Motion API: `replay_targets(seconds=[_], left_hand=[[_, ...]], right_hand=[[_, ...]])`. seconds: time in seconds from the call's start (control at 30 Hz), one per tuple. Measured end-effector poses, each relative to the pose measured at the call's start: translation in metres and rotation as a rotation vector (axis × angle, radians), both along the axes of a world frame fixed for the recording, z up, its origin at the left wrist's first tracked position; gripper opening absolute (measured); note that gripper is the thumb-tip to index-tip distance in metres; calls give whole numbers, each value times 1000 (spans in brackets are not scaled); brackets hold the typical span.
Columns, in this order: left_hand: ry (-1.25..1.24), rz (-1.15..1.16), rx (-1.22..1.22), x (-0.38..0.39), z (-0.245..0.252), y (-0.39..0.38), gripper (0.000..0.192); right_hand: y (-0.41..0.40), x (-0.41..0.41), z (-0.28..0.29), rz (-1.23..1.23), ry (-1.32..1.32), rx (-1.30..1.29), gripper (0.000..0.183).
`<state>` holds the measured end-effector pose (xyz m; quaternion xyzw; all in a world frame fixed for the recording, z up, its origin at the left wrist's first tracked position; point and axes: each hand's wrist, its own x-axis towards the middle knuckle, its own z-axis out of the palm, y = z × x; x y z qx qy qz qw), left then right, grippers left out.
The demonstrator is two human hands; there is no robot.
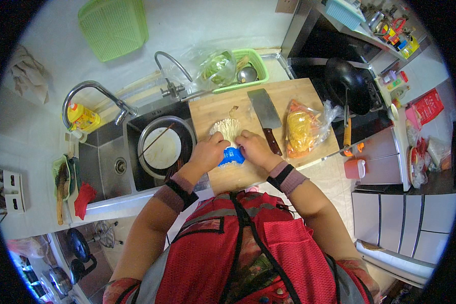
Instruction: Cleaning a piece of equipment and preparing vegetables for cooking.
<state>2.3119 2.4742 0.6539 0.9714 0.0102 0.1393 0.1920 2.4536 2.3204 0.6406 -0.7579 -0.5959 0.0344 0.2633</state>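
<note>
A bunch of enoki mushrooms lies on the wooden cutting board, its caps pointing away from me. Its lower end is in a blue and clear plastic package that bears writing. My left hand grips the package from the left, and my right hand grips it from the right, with the fingers curled close together. Right of the hands rests a cleaver, its dark wooden handle toward me. A clear plastic bag of yellow and orange food sits farther right. A small brown scrap lies behind the mushrooms.
On the left is a double sink holding a metal basin with a white plate and a chopstick. Behind the board stands a green basket with a ladle and bagged greens. A black wok occupies the stove at right.
</note>
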Motion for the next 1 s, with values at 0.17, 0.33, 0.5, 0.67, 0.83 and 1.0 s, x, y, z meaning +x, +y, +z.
replay_targets(seconds=[0.17,0.33,0.5,0.67,0.83,1.0], left_hand=[[132,95,9,-7,-10,10,6],[79,-27,-24,-28,-15,31,4],[39,-113,-69,-48,-25,41,6],[49,-165,-78,-51,-28,41,9],[-27,-102,-40,-41,-2,16,25],[-32,-102,-131,-35,-2,-2,39]], right_hand=[[-9,9,10,38,-31,-105,8],[-42,28,-2,19,-85,-210,18],[-45,22,-10,-14,-122,-262,22],[-38,16,-11,-41,-143,-303,20],[-14,0,10,-136,130,35,17],[10,-6,9,-272,512,-230,34]])
